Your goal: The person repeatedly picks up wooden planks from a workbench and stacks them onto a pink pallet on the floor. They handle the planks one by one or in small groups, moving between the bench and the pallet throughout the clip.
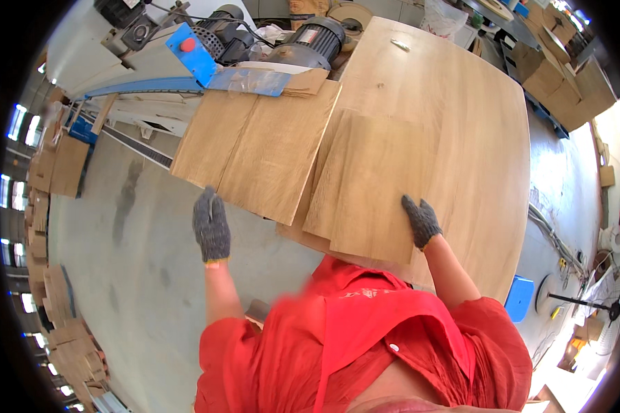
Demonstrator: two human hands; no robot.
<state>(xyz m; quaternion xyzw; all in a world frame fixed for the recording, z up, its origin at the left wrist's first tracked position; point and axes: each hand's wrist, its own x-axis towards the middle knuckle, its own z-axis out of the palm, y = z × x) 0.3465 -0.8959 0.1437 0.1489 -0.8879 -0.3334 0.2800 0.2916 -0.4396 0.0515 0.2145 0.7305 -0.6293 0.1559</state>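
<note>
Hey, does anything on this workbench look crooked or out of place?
Yes. The two veneer sheets lie askew: the left sheet juts past the table edge, held by the left hand; the right sheet overlaps it, under the right hand.

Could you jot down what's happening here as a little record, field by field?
Place: workshop with a grey floor
Left hand: grey glove, at the near edge of the left wood panel
Right hand: grey glove, on the right wood panel
Underneath: large wooden board
Behind: machine with black motors and a blue plate
Clothing: red shirt
Around: stacked boards
</note>
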